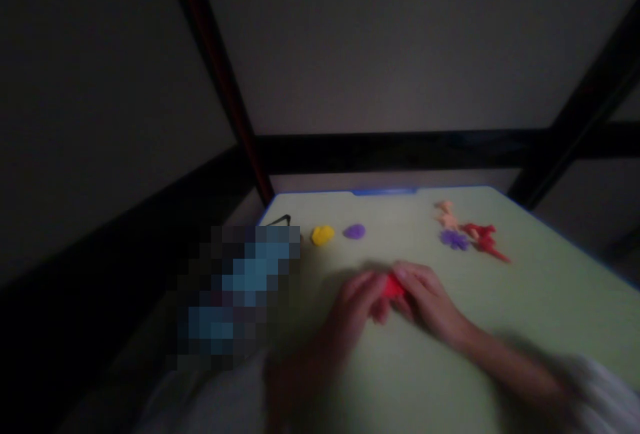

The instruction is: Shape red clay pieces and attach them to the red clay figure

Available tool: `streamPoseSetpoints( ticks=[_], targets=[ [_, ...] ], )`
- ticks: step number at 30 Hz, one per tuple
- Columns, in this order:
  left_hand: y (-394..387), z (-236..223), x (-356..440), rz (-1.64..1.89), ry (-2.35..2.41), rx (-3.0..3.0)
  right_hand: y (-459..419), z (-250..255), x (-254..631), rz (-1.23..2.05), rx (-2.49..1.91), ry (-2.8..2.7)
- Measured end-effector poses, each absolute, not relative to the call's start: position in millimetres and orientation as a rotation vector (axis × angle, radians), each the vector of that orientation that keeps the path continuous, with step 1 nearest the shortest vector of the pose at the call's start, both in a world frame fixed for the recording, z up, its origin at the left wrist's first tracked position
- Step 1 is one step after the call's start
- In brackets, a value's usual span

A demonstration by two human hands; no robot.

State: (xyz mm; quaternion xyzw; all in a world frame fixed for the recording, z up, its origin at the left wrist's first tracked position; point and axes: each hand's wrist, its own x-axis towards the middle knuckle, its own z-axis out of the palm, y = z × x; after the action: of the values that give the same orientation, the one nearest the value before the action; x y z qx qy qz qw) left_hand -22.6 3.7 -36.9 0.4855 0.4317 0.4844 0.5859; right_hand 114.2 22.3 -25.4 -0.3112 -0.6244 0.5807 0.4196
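Both of my hands meet over the near middle of the pale table (410,381). Between them is a small bright red lump of modelling clay (394,286). My left hand (359,295) is closed on its left side, the fingers curled around it. On the other side, my right hand (424,295) presses its thumb and fingers against the same lump. Much of the clay is hidden by the fingers, so its full shape cannot be made out.
Beyond my hands lie a yellow lump (323,235) and a flattened purple piece (355,231). Farther right are a peach-coloured figure (447,216), a spiky purple piece (455,240) and a red long-tailed shape (486,239). A pixelated patch covers the left edge. Walls stand behind.
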Motion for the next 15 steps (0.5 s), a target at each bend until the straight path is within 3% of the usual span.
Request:
streamPoseSetpoints(
  ticks=[15],
  targets=[
    [9.9, -25.5, -23.8, 1.209, 1.014, 1.115, 26.4, -21.4, 113.0, 1.225, -1.025, -1.560]
  ],
)
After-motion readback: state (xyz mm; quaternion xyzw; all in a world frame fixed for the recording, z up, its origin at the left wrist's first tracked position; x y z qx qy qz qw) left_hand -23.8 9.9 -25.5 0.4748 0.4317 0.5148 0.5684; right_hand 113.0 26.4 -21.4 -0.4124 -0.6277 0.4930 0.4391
